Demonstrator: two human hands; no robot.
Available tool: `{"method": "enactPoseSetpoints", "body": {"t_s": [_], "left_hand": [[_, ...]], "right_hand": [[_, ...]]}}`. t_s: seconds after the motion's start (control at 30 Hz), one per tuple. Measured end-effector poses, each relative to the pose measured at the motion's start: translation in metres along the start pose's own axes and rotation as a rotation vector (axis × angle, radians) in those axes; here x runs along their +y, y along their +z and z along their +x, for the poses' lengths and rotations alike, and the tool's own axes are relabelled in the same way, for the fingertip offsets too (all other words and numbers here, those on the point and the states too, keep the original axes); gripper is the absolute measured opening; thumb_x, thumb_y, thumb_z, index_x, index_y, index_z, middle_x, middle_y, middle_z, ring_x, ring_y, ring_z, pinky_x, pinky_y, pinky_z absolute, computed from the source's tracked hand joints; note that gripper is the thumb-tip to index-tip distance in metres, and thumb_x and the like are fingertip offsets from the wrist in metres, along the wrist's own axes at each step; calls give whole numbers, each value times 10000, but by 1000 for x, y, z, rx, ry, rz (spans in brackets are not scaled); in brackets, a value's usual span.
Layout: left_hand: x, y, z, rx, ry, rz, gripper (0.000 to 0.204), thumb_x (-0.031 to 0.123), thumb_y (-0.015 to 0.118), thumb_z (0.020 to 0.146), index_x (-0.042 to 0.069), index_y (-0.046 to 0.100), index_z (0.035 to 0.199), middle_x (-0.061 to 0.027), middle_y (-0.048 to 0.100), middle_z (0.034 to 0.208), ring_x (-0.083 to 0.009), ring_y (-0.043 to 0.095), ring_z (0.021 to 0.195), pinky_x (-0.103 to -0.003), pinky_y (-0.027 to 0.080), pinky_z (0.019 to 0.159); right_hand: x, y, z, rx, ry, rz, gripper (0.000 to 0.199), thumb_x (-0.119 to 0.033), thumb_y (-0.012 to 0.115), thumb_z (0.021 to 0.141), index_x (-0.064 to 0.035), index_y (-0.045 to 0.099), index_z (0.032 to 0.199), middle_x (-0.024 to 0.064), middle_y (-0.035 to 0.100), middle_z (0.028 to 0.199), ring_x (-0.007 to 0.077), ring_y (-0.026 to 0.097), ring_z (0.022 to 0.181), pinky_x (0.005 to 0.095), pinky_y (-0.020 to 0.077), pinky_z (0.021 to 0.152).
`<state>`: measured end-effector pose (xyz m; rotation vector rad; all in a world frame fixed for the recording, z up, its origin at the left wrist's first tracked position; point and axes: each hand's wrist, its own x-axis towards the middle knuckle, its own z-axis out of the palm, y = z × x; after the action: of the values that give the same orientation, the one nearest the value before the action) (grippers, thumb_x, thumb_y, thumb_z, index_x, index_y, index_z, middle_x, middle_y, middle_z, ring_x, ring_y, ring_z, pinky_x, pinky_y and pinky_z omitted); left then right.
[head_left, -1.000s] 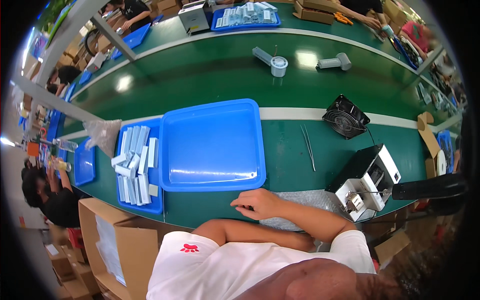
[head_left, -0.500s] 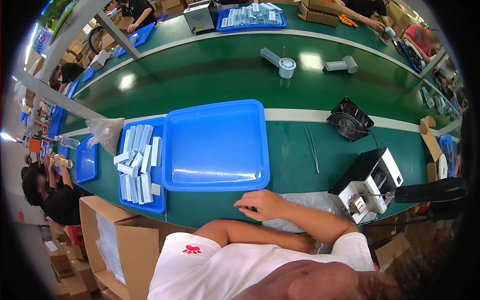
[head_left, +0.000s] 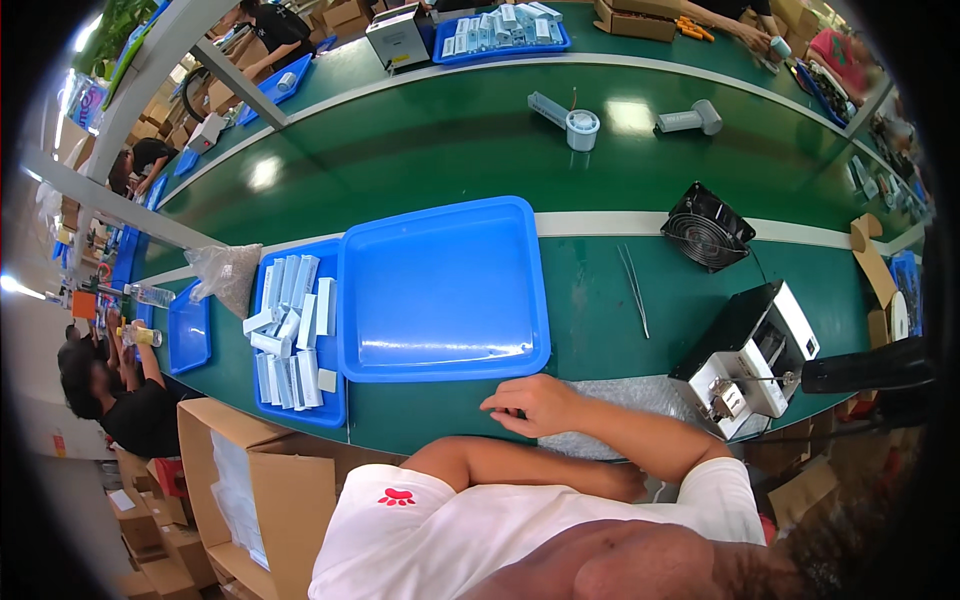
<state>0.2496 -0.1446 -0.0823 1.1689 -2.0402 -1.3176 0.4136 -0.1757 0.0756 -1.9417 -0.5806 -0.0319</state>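
My right hand [head_left: 535, 405] rests at the near edge of the green bench with loosely bent fingers apart and nothing in them. Just beyond it lies an empty-looking blue tray [head_left: 445, 290]. Beside the hand is a sheet of bubble wrap [head_left: 640, 402], partly under my right forearm. My left forearm [head_left: 550, 470] crosses in front of my body, and its hand is tucked by my right elbow, fingers hidden. Left of the large tray, a smaller blue tray [head_left: 334, 408] holds several pale blue, long-shaped parts [head_left: 296, 280]. Tweezers [head_left: 634, 290] lie right of the large tray.
A black fan [head_left: 707, 228] and a black-and-white machine [head_left: 745, 360] stand at right. A bag of granules [head_left: 232, 280] sits at left. An open cardboard box [head_left: 290, 520] is below the bench. Beyond are a round white part [head_left: 582, 130], a grey part [head_left: 690, 118] and co-workers.
The whole view has shifted slightly, so the bench things appear a little further right. My right hand keeps nearly the same pose at the bench edge.
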Motion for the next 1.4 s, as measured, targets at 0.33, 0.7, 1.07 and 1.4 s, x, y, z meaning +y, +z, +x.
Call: {"method": "enactPoseSetpoints", "body": {"t_s": [0.33, 0.7, 1.07, 1.4], "left_hand": [[32, -34, -18, -45, -33, -102, 560, 203, 470, 991, -178, 358, 1384, -392, 483, 1371, -437, 485, 1317, -474, 349, 1134], [55, -51, -31, -42, 3, 102, 320, 172, 559, 914, -127, 597, 1023, -353, 534, 1216, -461, 525, 1216, -505, 393, 1066], [60, -53, -32, 69, -56, -120, 284, 163, 600, 860, -97, 598, 975, -360, 530, 1193, -491, 514, 1215, -542, 409, 1041], [58, -52, -28, -47, -101, -39, 439, 180, 460, 982, -117, 465, 1305, -388, 533, 1285, -445, 576, 1173, -494, 446, 1030]], "right_hand": [[-3, -1, 0, 10, -2, 35, 143, -137, 704, 897, -66, 743, 1014, 45, 658, 768, 177, 646, 612, 324, 509, 544], [-6, -3, 3, 27, 13, 83, 183, -239, 698, 939, -66, 737, 983, 49, 639, 738, 196, 629, 594, 350, 498, 548], [2, 3, 0, 10, 44, 87, 141, -182, 705, 893, -84, 726, 992, 40, 642, 754, 193, 625, 589, 360, 494, 539], [3, 3, 0, 15, 6, 76, 143, -138, 711, 873, -71, 722, 999, 38, 644, 779, 181, 632, 596, 341, 500, 541]]}}
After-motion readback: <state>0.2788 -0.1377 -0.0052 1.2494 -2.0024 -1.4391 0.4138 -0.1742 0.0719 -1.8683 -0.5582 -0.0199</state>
